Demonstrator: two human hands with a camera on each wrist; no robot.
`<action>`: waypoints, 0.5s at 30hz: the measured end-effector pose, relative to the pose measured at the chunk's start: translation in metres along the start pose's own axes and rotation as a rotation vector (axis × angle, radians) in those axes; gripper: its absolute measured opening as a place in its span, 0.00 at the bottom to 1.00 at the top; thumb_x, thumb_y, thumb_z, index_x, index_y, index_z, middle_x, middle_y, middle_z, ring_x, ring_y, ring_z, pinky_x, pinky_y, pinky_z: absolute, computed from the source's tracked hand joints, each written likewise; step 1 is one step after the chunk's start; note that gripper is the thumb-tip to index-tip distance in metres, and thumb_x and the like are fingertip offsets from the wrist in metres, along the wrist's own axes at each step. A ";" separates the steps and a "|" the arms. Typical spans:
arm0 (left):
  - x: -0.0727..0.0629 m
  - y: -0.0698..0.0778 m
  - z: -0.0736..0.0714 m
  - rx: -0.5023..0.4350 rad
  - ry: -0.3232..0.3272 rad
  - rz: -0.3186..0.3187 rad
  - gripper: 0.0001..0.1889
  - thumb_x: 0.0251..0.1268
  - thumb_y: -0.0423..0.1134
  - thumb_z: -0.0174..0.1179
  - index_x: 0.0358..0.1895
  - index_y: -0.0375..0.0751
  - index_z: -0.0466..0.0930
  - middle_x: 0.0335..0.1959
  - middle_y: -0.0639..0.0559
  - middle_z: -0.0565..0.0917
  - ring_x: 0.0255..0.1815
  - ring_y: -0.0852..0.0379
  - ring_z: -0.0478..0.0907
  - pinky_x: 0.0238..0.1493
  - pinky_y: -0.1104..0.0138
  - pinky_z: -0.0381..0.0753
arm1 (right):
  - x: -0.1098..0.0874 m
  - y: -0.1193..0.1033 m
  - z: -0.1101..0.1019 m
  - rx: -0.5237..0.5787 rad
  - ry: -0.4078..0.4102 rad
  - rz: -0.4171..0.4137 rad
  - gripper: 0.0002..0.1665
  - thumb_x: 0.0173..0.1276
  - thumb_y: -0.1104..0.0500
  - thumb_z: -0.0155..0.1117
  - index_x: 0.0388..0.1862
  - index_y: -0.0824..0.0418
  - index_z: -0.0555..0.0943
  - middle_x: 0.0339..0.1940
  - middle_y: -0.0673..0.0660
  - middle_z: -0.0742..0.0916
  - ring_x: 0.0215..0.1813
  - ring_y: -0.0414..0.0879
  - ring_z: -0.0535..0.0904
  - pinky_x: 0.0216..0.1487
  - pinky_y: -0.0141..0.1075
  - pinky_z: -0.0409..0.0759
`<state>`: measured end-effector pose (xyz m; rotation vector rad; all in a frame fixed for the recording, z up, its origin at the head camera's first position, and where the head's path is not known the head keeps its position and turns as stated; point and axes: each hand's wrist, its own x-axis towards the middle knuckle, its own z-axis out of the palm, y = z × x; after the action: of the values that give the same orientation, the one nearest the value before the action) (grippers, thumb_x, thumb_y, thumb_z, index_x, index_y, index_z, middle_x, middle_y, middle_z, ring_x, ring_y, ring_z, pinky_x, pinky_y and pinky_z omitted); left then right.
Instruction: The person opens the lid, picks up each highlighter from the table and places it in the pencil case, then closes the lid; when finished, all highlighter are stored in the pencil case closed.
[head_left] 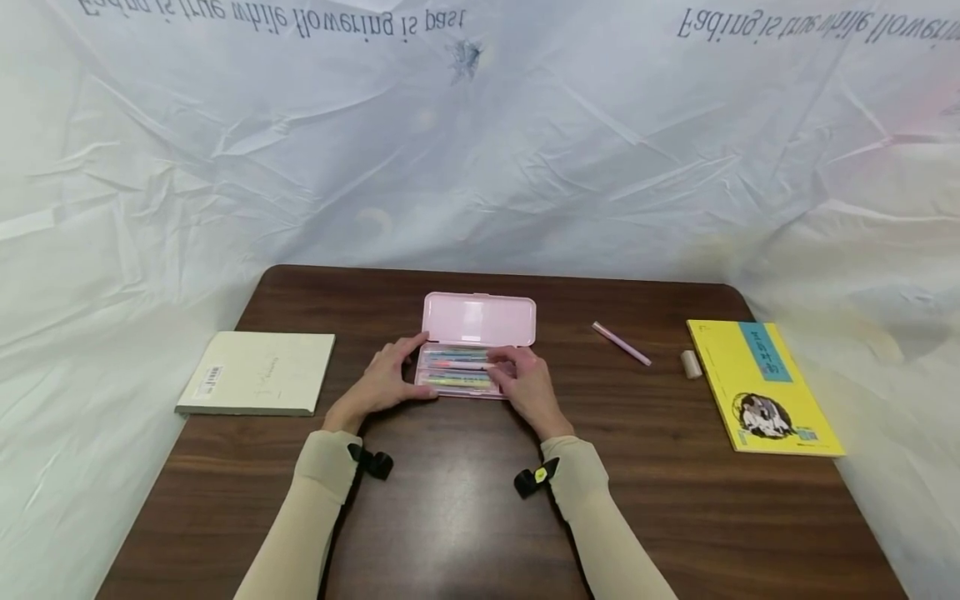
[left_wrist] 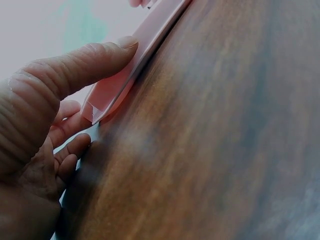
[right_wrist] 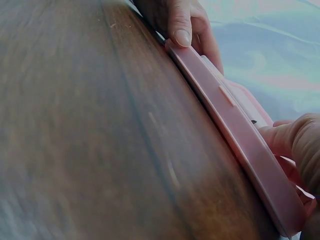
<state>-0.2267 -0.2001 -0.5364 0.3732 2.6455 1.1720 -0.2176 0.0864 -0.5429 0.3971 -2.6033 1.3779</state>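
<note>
A pink pencil case (head_left: 480, 320) lies with its lid raised on the table, several colourful pens (head_left: 457, 381) side by side inside. My left hand (head_left: 386, 375) holds the case's left end, with the thumb on the front corner and a finger at the back corner; in the left wrist view the thumb (left_wrist: 107, 60) presses the pink wall. Over the case's right half, my right hand (head_left: 527, 383) reaches in with bent fingers and pinches the right end of a pale pen (head_left: 461, 365). In the right wrist view its fingertips are partly hidden behind the case's front wall (right_wrist: 235, 130).
Right of the case lie a pinkish pen (head_left: 621, 343), a whitish eraser (head_left: 691, 364) and a yellow book (head_left: 765, 387). A cream-coloured book (head_left: 258, 373) lies at the left edge of the brown table (head_left: 450, 517). Pale printed curtain (head_left: 480, 167) hangs behind.
</note>
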 end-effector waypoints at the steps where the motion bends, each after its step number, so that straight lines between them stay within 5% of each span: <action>1: 0.000 0.000 0.000 0.000 0.002 0.002 0.59 0.51 0.57 0.82 0.86 0.57 0.57 0.77 0.43 0.69 0.66 0.41 0.65 0.68 0.40 0.65 | 0.000 0.000 0.000 0.002 -0.001 -0.001 0.13 0.64 0.68 0.77 0.46 0.59 0.90 0.43 0.57 0.88 0.48 0.53 0.89 0.50 0.50 0.86; 15: 0.001 0.000 0.001 0.006 -0.003 -0.001 0.59 0.52 0.58 0.82 0.86 0.58 0.56 0.79 0.45 0.67 0.69 0.41 0.64 0.70 0.39 0.63 | 0.001 0.002 -0.001 -0.018 -0.017 -0.026 0.13 0.64 0.66 0.78 0.47 0.58 0.90 0.44 0.55 0.90 0.53 0.52 0.86 0.53 0.49 0.84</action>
<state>-0.2272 -0.1994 -0.5371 0.3742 2.6467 1.1628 -0.2191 0.0883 -0.5435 0.4399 -2.6130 1.3479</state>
